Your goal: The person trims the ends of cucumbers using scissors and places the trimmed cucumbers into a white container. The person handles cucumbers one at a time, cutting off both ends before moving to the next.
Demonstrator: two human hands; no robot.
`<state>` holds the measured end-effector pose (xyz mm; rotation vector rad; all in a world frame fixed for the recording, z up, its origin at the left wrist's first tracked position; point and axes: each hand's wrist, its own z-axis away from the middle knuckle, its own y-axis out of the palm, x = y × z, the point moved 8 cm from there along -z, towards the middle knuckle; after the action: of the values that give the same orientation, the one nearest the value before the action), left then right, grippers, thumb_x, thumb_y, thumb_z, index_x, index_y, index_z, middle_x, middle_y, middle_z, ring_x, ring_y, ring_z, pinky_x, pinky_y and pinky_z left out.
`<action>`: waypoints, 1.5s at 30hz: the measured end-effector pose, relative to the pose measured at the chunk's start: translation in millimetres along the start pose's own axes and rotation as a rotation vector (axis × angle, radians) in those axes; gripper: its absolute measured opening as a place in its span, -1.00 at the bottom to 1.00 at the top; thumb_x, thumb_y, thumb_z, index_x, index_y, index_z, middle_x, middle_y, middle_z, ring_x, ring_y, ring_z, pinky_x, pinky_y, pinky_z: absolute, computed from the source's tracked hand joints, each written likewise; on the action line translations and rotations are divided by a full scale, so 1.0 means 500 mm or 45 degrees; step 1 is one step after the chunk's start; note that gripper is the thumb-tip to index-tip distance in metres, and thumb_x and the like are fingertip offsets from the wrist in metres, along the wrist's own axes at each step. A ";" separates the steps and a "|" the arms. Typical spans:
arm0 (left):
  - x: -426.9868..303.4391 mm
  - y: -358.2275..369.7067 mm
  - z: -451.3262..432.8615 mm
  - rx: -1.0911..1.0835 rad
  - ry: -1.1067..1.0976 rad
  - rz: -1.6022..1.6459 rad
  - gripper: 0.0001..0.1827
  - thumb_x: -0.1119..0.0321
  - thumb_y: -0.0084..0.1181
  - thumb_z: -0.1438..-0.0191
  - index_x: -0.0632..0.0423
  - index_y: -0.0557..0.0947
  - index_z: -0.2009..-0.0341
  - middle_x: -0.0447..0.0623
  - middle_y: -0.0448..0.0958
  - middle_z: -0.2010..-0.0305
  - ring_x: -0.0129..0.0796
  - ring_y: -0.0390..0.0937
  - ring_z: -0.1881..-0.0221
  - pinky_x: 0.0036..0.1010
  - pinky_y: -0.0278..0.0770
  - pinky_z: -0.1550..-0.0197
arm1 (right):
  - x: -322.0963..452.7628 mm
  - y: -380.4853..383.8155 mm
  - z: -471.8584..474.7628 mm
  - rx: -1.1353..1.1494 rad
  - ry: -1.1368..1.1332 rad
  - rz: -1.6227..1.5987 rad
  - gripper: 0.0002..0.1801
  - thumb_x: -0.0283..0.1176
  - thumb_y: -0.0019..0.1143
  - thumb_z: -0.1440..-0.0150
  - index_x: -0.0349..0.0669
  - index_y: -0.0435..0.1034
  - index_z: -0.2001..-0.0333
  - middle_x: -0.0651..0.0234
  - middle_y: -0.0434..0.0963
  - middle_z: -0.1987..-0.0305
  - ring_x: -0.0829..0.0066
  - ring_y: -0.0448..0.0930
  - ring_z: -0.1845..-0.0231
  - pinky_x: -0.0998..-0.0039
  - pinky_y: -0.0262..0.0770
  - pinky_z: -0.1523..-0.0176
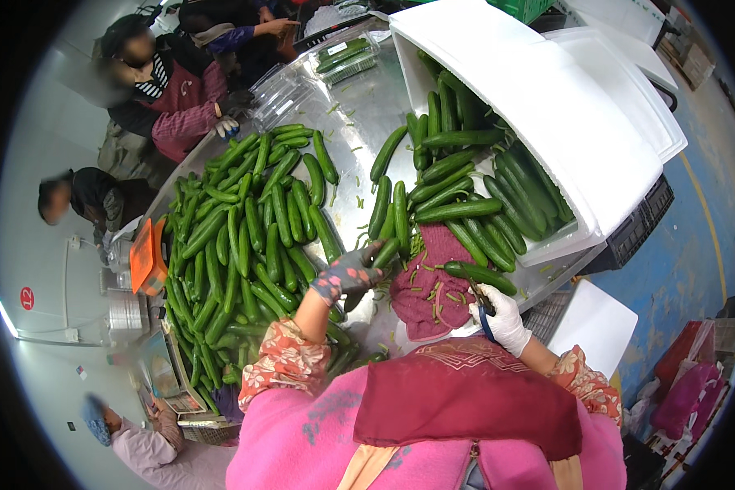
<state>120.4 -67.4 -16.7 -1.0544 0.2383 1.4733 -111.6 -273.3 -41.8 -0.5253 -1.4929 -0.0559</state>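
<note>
My left hand (350, 273), in a dark glove with pink patches, grips a cucumber (387, 252) near the middle of the metal table (358, 162). In a white glove, my right hand (503, 320) holds scissors (483, 309), blades pointing away from me. Just beyond the blades lies another cucumber (481, 277). Between my hands is a crumpled maroon cloth (427, 293) strewn with cut green stem ends. Left of my left hand, a large heap of cucumbers (245, 226) covers the table. A tipped white foam box (527, 79) spills more cucumbers (456, 205) toward me.
Clear plastic trays (285, 92) and a packed tray of cucumbers (346, 56) sit at the far edge. An orange bin (147, 254) stands beyond the heap. Several people are around the table, one gloved hand (226, 127) at its far left edge. Black crates (637, 223) stand right.
</note>
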 end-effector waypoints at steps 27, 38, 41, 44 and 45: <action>-0.007 -0.075 -0.153 -0.663 -0.204 -0.755 0.14 0.05 0.42 0.21 0.04 0.06 -0.40 0.32 0.34 -0.20 0.18 0.40 -0.17 -0.17 0.42 -0.16 | -0.002 -0.004 0.005 -0.015 0.032 -0.040 -0.54 -0.48 0.29 -0.04 -0.35 0.40 -0.04 0.15 0.60 0.10 0.40 0.62 0.12 0.46 0.50 0.02; -0.029 -0.081 -0.170 -0.611 -0.312 -0.799 0.21 -0.05 0.43 0.24 -0.03 0.01 -0.43 0.36 0.37 -0.13 0.18 0.41 -0.14 -0.16 0.42 -0.15 | 0.005 -0.008 0.005 0.030 0.121 -0.016 -0.53 -0.46 0.28 -0.05 -0.32 0.40 -0.05 0.21 0.61 0.17 0.53 0.59 0.19 0.50 0.49 0.08; -0.018 -0.103 -0.169 -0.635 -0.276 -0.654 0.13 -0.03 0.43 0.24 0.02 0.13 -0.37 0.35 0.39 -0.13 0.17 0.41 -0.14 -0.17 0.41 -0.16 | 0.000 -0.006 0.006 0.044 0.143 -0.035 -0.53 -0.47 0.28 -0.04 -0.32 0.40 -0.05 0.22 0.61 0.15 0.53 0.59 0.18 0.49 0.49 0.08; -0.018 -0.111 -0.171 -0.606 -0.214 -0.672 -0.05 -0.02 0.42 0.23 0.08 0.31 -0.24 0.32 0.43 -0.08 0.15 0.42 -0.14 -0.17 0.42 -0.15 | 0.003 -0.006 0.006 0.022 0.087 -0.024 -0.53 -0.48 0.28 -0.03 -0.32 0.41 -0.05 0.22 0.61 0.14 0.52 0.60 0.18 0.49 0.50 0.08; -0.021 -0.115 -0.171 -0.606 -0.209 -0.718 -0.11 -0.02 0.41 0.22 0.10 0.37 -0.18 0.31 0.45 -0.07 0.15 0.42 -0.13 -0.17 0.42 -0.15 | 0.008 -0.007 0.005 0.001 0.041 -0.038 -0.53 -0.48 0.28 -0.03 -0.32 0.41 -0.05 0.22 0.61 0.14 0.52 0.60 0.19 0.49 0.50 0.08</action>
<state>207.8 -120.4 -32.7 -1.2379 -0.5173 1.1051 -115.1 -274.4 -36.9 -0.4992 -1.4696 -0.0863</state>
